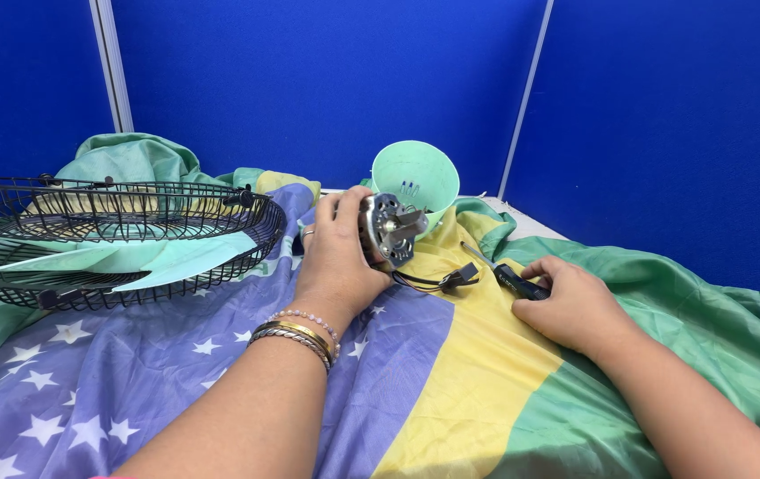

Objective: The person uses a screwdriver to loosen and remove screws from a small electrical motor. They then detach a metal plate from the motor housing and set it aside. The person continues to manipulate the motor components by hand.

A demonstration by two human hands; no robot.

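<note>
The grey metal fan motor with its short shaft (389, 229) stood just in front of the mint-green plastic motor housing cup (416, 181), near the middle of the counter, which was draped in a star-printed blue, yellow and green cloth (451, 372). The left hand (337, 255) was closed around the motor's left side, fingers curled behind it, tilting the shaft toward the right. A black wire ending in a small black plug (460, 277) trailed from under the motor across the yellow band. The right hand (573, 303) rested on the cloth, its fingers loosely bent over the black-handled screwdriver (506, 277); whether it truly gripped the handle or only touched it was hard to tell. A firm hold on the motor, with the wire kept free of the blade, would suit bringing the tool in squarely. The black wire fan guard (114, 232) with pale green blades inside lay well apart at the left.
</note>
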